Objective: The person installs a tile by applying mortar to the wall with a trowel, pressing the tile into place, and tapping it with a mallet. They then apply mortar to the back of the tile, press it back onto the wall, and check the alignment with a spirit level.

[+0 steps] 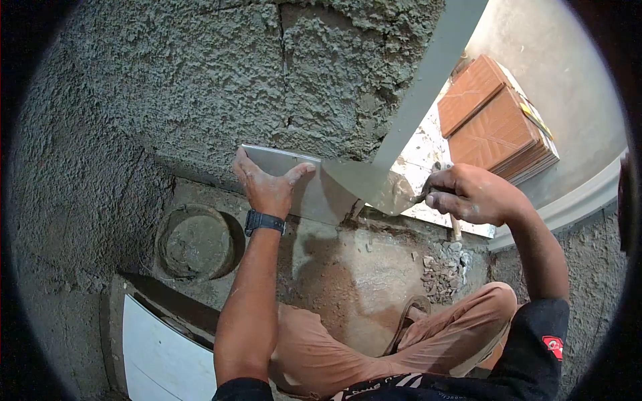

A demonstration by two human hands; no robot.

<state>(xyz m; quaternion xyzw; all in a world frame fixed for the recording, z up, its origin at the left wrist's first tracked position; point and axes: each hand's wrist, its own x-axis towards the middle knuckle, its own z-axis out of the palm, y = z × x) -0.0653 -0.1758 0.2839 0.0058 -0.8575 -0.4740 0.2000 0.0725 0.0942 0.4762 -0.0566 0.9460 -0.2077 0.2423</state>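
Note:
My left hand [267, 187] presses flat against a grey tile [314, 194] that stands upright against the base of a rough cement-plastered wall [200, 87]. A black watch sits on that wrist. My right hand [468, 194] grips the handle of a trowel [374, 187], whose mortar-smeared blade lies against the tile's right part. A long pale straight board [428, 73] leans diagonally from the top right down to the trowel blade.
A round cement-filled bucket [197, 242] sits on the floor at left. A white tile [160, 354] leans at lower left. A stack of terracotta tiles [498, 127] lies at upper right. Rubble [441, 267] lies by my bent knee. My sandal [408, 314] rests on the dusty floor.

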